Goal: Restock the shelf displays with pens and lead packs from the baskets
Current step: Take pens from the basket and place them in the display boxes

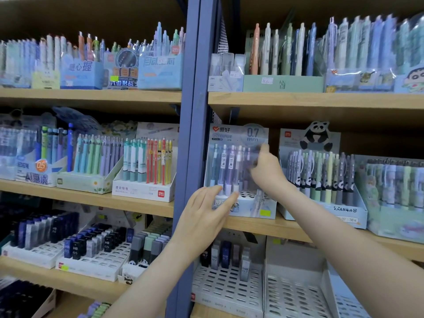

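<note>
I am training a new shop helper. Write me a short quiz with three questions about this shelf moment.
1. True or false: the left hand touches the base of the 0.7 mm display.
2. Which display stands directly right of it? A panda display; B red pens; C lead tray.
3. Fill in: the lead packs on the shelf below read HB ___.
Key: 1 true; 2 A; 3 0.7.
</note>
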{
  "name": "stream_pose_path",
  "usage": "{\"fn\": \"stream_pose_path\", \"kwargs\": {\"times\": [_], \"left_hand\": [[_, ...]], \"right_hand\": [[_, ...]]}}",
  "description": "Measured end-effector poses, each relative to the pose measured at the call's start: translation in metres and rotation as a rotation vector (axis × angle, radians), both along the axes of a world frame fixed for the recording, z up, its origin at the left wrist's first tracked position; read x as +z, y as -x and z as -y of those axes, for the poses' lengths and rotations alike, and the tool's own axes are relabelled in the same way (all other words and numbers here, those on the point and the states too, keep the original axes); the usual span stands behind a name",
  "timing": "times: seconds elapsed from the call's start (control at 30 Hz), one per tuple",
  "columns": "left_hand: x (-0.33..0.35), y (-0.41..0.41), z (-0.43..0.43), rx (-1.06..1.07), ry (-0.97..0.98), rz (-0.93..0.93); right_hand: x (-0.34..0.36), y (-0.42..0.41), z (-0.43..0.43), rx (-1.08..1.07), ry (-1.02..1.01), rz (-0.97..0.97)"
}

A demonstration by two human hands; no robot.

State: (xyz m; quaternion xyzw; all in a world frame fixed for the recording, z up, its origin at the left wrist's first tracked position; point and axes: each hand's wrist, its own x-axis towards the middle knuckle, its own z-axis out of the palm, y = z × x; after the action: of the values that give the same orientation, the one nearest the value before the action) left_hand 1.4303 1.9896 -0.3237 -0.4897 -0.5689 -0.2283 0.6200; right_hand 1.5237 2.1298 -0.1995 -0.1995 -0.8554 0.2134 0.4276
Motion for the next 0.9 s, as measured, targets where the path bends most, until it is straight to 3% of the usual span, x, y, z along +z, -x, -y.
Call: {"fn": "stream_pose_path", "kwargs": {"times": [0.2, 0.47, 0.63, 0.8, 0.9], "left_hand": [[0.009, 0.002, -0.002, 0.031, 0.064, 0.061], [0.011, -0.005, -0.001, 0.001, 0.103, 0.132], [0.013, -0.016, 0.002, 0.003, 0.092, 0.194], [-0.019, -0.057, 0.009, -0.115, -0.026, 0.251], [-0.075, -0.091, 0.007, -0.247, 0.105, 0.263]], "right_hand": [[-0.001, -0.001, -0.004, 0.047, -0.240, 0.071], [-0.002, -0.005, -0.003, 0.069, -0.231, 0.105], [-0.013, -0.030, 0.015, 0.106, -0.278, -0.010], [-0.067, -0.097, 0.040, 0.227, -0.383, -0.108], [-0.141, -0.147, 0.039, 0.259, -0.424, -0.002]]}}
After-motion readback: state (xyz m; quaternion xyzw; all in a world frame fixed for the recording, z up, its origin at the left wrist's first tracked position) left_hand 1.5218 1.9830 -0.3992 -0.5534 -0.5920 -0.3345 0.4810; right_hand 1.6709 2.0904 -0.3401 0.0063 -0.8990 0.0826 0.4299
